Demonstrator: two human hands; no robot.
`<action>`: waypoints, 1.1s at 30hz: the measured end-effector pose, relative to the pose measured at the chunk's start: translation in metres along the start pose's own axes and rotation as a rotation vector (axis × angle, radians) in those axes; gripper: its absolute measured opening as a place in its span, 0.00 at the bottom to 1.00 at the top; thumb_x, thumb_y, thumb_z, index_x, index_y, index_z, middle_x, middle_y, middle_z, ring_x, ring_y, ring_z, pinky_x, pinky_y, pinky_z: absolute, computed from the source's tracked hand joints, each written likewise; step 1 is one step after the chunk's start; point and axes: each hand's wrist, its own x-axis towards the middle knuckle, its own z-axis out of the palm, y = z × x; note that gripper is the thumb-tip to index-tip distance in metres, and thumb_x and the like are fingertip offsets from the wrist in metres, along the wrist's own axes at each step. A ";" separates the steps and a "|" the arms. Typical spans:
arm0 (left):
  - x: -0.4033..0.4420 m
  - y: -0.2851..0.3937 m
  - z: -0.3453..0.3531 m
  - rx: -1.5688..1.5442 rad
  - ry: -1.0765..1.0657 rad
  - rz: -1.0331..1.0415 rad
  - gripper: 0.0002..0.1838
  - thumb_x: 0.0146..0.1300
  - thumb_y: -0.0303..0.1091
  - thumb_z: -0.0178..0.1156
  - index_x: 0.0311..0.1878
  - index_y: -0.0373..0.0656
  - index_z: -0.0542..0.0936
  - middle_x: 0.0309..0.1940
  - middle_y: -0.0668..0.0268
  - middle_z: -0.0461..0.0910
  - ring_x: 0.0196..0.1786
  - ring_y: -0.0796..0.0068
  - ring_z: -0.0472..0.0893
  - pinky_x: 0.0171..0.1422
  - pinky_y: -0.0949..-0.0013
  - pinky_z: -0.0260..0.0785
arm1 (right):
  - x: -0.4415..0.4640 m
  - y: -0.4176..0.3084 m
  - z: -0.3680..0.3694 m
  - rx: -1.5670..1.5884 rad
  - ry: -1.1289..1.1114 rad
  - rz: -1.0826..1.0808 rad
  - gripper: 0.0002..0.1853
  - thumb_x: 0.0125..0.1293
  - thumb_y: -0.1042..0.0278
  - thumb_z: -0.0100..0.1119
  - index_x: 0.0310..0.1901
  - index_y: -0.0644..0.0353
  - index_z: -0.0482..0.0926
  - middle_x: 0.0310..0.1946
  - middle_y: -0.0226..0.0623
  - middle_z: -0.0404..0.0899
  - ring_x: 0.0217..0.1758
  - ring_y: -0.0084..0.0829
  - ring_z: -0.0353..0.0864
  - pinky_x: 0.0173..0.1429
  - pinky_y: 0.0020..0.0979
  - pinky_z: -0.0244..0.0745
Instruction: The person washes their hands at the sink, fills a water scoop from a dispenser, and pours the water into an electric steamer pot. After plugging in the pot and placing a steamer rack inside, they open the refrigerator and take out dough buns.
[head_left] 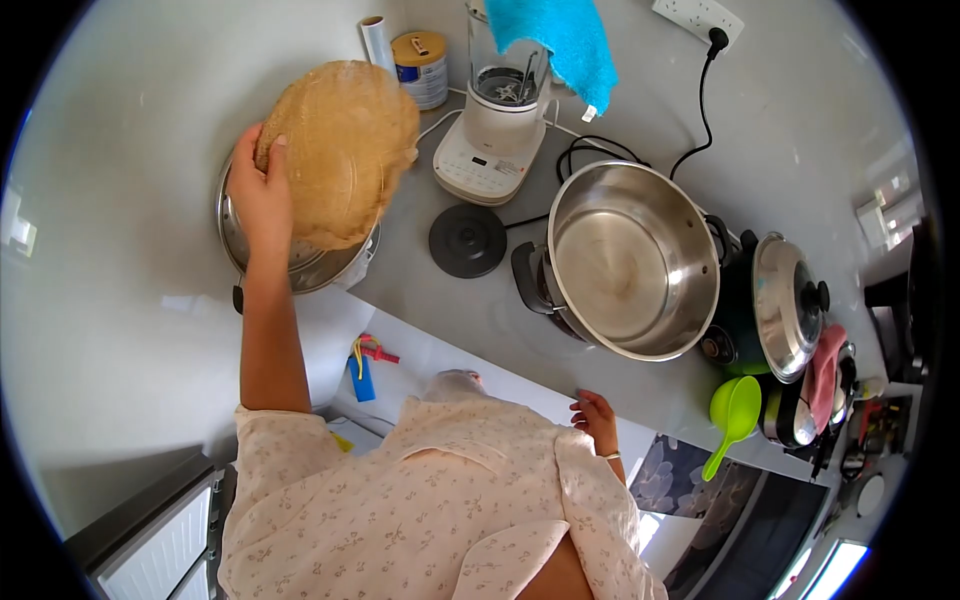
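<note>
My left hand [262, 190] is closed on the left edge of a round, flat, tan mat [345, 155], thumb on the near face. The mat is tilted up and slightly blurred. Beneath it is a steel steamer tray [300, 275] with holes and a dark handle, partly hidden by the mat and my arm. My right hand [596, 415] hangs by the counter's front edge, fingers loosely bent and apart, with nothing visible in it. Farther up the counter stands a large steel pot [625, 265] with dark handles, showing a wet-looking, stained bottom.
A white blender [490, 150] with a blue cloth [570, 45] over it stands at the back, near a tin [420, 75]. A black round lid [467, 241] lies in front. To the right are a lidded cooker [785, 300] and a green ladle [735, 415].
</note>
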 end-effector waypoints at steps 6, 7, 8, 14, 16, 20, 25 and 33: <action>-0.051 -0.035 0.061 -0.514 0.054 -0.403 0.14 0.66 0.32 0.58 0.53 0.38 0.75 0.42 0.66 0.79 0.43 0.78 0.75 0.51 0.73 0.68 | 0.000 -0.003 -0.001 -0.042 -0.023 0.013 0.16 0.69 0.67 0.51 0.55 0.62 0.75 0.36 0.37 0.81 0.28 0.22 0.78 0.30 0.21 0.74; -0.062 -0.033 0.072 -0.662 0.059 -0.514 0.14 0.67 0.32 0.58 0.53 0.39 0.74 0.42 0.68 0.77 0.43 0.79 0.74 0.51 0.75 0.66 | 0.001 -0.002 -0.003 -0.053 -0.039 0.025 0.16 0.70 0.66 0.51 0.57 0.61 0.74 0.37 0.36 0.81 0.29 0.22 0.79 0.32 0.20 0.73; -0.071 -0.027 0.079 -0.666 0.064 -0.513 0.14 0.67 0.32 0.58 0.53 0.39 0.74 0.42 0.68 0.77 0.43 0.79 0.74 0.51 0.75 0.66 | -0.001 -0.005 -0.002 -0.056 -0.038 0.020 0.16 0.70 0.66 0.51 0.57 0.61 0.74 0.37 0.36 0.81 0.29 0.22 0.79 0.32 0.20 0.73; -0.131 0.022 0.079 -0.706 -0.126 -0.640 0.15 0.68 0.31 0.57 0.56 0.39 0.72 0.43 0.69 0.75 0.44 0.80 0.73 0.51 0.75 0.67 | -0.012 -0.026 0.007 -0.121 -0.049 -0.032 0.17 0.69 0.66 0.51 0.56 0.64 0.74 0.36 0.38 0.81 0.28 0.23 0.78 0.30 0.22 0.74; -0.146 0.051 0.062 -0.658 -0.189 -0.437 0.16 0.67 0.30 0.58 0.56 0.38 0.72 0.45 0.67 0.76 0.45 0.79 0.74 0.53 0.74 0.67 | -0.012 -0.038 0.014 -0.142 -0.123 -0.052 0.17 0.70 0.64 0.52 0.57 0.62 0.74 0.37 0.37 0.82 0.30 0.23 0.79 0.33 0.22 0.74; -0.176 0.097 0.026 -0.567 -0.301 -0.303 0.15 0.64 0.30 0.60 0.52 0.37 0.74 0.47 0.58 0.78 0.48 0.67 0.79 0.53 0.68 0.70 | -0.010 -0.089 0.065 -0.268 -0.479 -0.163 0.25 0.69 0.61 0.57 0.65 0.60 0.67 0.53 0.40 0.77 0.47 0.27 0.79 0.46 0.26 0.76; -0.216 0.113 0.001 -0.901 -0.288 -0.712 0.16 0.65 0.27 0.59 0.55 0.37 0.71 0.49 0.62 0.75 0.54 0.73 0.74 0.60 0.70 0.66 | -0.023 -0.156 0.168 -0.775 -0.633 -0.787 0.48 0.55 0.64 0.71 0.74 0.57 0.51 0.74 0.45 0.52 0.71 0.43 0.62 0.68 0.38 0.63; -0.180 0.090 -0.045 -0.848 -0.329 -0.551 0.23 0.59 0.31 0.65 0.56 0.39 0.71 0.53 0.63 0.72 0.58 0.70 0.71 0.64 0.66 0.63 | -0.014 -0.148 0.213 -0.622 -0.279 -1.155 0.26 0.55 0.84 0.59 0.58 0.67 0.74 0.51 0.51 0.79 0.51 0.47 0.81 0.55 0.34 0.76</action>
